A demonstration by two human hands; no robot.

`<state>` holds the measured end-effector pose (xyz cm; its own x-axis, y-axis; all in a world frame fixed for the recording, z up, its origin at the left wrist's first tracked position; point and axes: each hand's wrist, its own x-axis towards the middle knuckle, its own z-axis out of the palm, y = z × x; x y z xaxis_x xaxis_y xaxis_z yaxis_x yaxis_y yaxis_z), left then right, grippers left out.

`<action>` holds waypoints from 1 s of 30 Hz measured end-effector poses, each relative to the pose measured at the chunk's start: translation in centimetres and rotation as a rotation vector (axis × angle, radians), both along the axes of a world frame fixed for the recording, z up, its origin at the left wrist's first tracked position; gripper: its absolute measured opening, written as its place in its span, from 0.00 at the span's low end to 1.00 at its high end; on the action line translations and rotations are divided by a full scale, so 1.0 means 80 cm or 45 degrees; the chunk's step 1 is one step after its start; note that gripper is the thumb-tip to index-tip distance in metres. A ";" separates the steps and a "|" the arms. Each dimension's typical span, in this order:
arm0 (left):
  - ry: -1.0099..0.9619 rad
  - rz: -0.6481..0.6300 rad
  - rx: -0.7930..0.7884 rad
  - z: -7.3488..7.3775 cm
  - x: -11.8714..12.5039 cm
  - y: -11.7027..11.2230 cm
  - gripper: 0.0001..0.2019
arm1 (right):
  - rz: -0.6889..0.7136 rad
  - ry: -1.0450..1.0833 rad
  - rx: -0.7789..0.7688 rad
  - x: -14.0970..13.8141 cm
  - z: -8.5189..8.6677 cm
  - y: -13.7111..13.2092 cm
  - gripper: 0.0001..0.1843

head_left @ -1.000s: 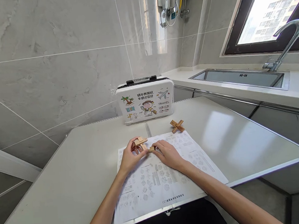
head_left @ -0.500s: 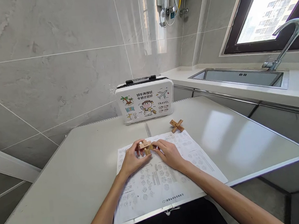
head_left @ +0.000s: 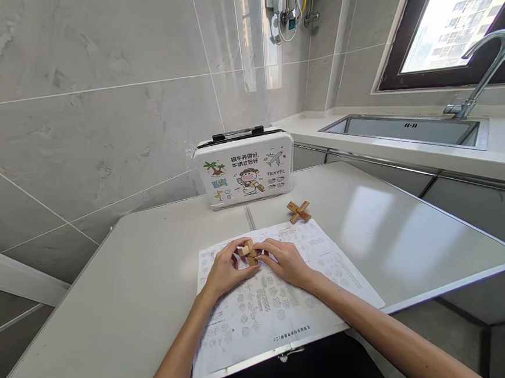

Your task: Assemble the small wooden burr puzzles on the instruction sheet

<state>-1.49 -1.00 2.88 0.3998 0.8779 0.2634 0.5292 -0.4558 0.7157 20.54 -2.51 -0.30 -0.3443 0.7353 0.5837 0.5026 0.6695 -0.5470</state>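
Between my two hands is a small wooden interlocking puzzle (head_left: 251, 253), made of light and darker brown pieces that cross each other. My left hand (head_left: 225, 270) curls round its left side, thumb at the near edge and fingers at the far edge. From the right, my right hand (head_left: 285, 260) pinches it with thumb and fingertips, which hide part of the wood. Underneath lies a printed instruction sheet (head_left: 289, 320) with rows of small line drawings. A second wooden cross-shaped puzzle (head_left: 298, 211) rests just beyond the sheet's far edge.
A white carry case (head_left: 228, 182) with cartoon prints and a black handle stands at the back of the white table (head_left: 126, 304). To the right runs a counter with a sink (head_left: 405, 130) and a tap (head_left: 488, 71). A tiled wall (head_left: 100, 137) rises behind.
The puzzle in my hands has been turned, so its light piece now points left and a darker piece stands lengthwise. My fingers have shifted slightly round it.
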 end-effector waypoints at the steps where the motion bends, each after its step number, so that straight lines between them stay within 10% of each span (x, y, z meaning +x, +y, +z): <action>1: -0.017 0.005 -0.037 -0.001 0.000 0.000 0.31 | 0.012 0.025 -0.012 0.000 0.000 0.000 0.13; 13: -0.562 -0.177 -0.529 0.002 -0.004 0.006 0.37 | 0.005 0.200 -0.435 -0.004 0.009 0.002 0.12; 30: -0.694 -0.438 -0.622 0.003 0.000 0.002 0.37 | 0.420 0.549 -0.968 0.003 0.016 0.003 0.24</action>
<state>-1.50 -0.82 3.15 0.5946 0.7954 0.1174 -0.0646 -0.0983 0.9931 20.74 -2.26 1.00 -0.4690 0.8761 0.1115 0.0023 0.1275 -0.9918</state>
